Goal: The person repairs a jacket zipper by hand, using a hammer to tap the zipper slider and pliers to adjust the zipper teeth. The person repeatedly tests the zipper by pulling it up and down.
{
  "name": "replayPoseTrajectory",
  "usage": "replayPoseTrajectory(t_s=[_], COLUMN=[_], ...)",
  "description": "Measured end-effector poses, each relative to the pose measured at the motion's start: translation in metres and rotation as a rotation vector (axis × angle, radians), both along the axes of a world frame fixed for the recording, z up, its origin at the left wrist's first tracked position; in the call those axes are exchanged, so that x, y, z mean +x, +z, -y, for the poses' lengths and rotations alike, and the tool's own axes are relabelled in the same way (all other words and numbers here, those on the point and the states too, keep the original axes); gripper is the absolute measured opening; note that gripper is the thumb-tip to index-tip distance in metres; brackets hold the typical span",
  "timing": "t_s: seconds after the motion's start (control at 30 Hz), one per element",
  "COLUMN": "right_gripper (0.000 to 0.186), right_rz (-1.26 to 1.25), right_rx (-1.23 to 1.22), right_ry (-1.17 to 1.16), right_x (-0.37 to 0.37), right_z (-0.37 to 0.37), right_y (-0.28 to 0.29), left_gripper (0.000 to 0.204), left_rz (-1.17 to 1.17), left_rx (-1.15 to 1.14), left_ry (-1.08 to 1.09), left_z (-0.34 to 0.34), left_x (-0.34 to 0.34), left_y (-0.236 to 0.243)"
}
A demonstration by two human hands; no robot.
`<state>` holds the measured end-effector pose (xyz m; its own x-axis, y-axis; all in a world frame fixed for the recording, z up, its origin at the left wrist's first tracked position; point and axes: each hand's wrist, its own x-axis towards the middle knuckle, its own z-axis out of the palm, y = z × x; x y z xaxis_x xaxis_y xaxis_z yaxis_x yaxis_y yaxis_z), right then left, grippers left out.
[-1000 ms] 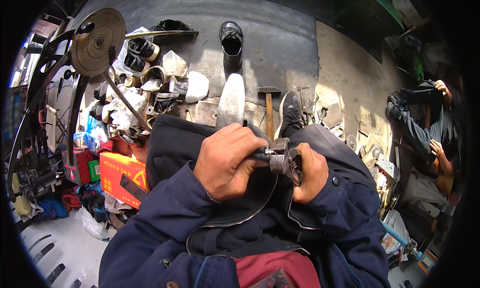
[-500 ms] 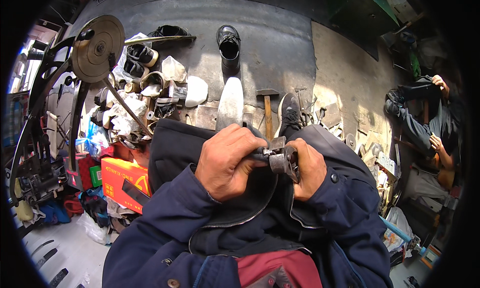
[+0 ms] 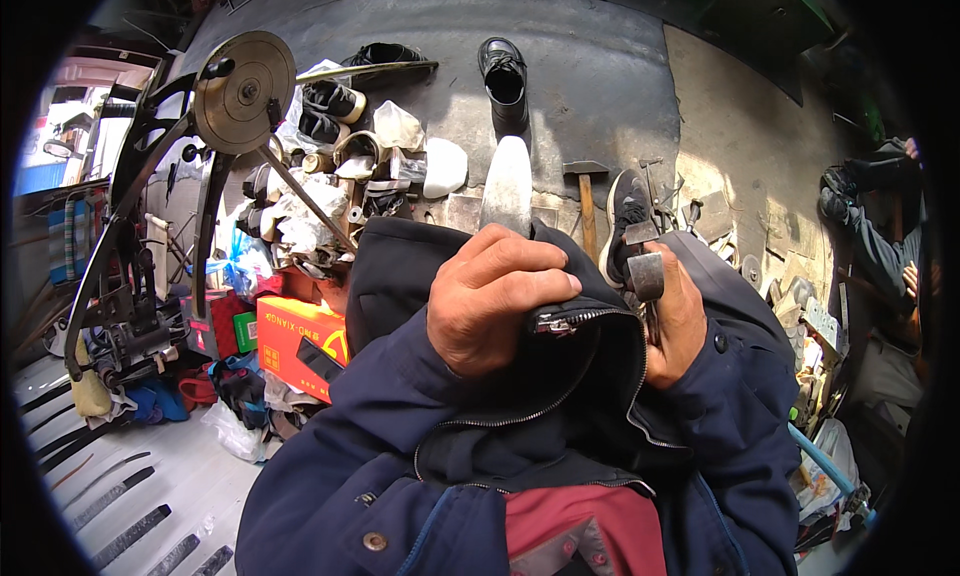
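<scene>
A black garment with a metal zipper lies over my lap. My left hand is closed on its edge, the thumb hidden beneath the curled fingers. Just below those fingertips, the silvery zipper slider shows at the end of the zipper. My right hand is wrapped around a pair of metal pincers. The broad jaws point up and stand apart, off the zipper and to its right. Most of the pincers' handles are hidden by my fingers.
Ahead stand a pale shoe last, a black shoe and a hammer. A sewing machine with a round wheel rises at left, near an orange box. Another person's legs show at far right.
The pincers have come away from the zipper end and moved right, their jaws now apart. The slider is now uncovered below my left hand. The whole view has shifted.
</scene>
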<state>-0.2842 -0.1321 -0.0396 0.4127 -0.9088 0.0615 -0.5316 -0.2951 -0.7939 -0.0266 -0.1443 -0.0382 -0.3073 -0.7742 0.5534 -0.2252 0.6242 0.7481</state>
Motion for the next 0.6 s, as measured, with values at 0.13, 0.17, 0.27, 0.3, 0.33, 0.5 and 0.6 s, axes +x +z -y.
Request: replayPoseTrajectory(t_s=[0.13,0.17,0.27,0.3,0.33,0.5,0.6], right_gripper=[0.083,0.083,0.084,0.084,0.085,0.085,0.078], right_rz=[0.021,0.022,0.022,0.020,0.035,-0.024,0.075], right_rx=[0.004,0.008,0.009,0.006,0.019,-0.001,0.181], right_ry=[-0.012,-0.016,-0.018,-0.018,-0.004,-0.065,-0.207], right_x=[-0.001,-0.002,-0.003,-0.004,-0.004,-0.008,-0.014], right_z=[-0.002,-0.002,-0.002,-0.002,-0.003,-0.002,0.005], right_y=[0.001,0.001,-0.001,-0.001,-0.001,0.004,0.014], left_gripper=[0.036,0.036,0.037,0.037,0.038,0.030,0.017], left_rz=[-0.015,-0.015,-0.003,0.006,0.012,0.044,0.013], left_rx=[-0.014,-0.020,-0.025,-0.027,-0.026,0.089,0.199], left_ry=[0.034,0.033,0.029,0.024,0.022,0.081,0.019], left_z=[-0.001,-0.001,-0.002,-0.002,-0.001,-0.007,-0.004], left_x=[-0.005,-0.005,-0.004,-0.003,-0.002,-0.005,-0.011], left_y=[0.002,0.002,0.000,0.000,-0.001,0.000,0.004])
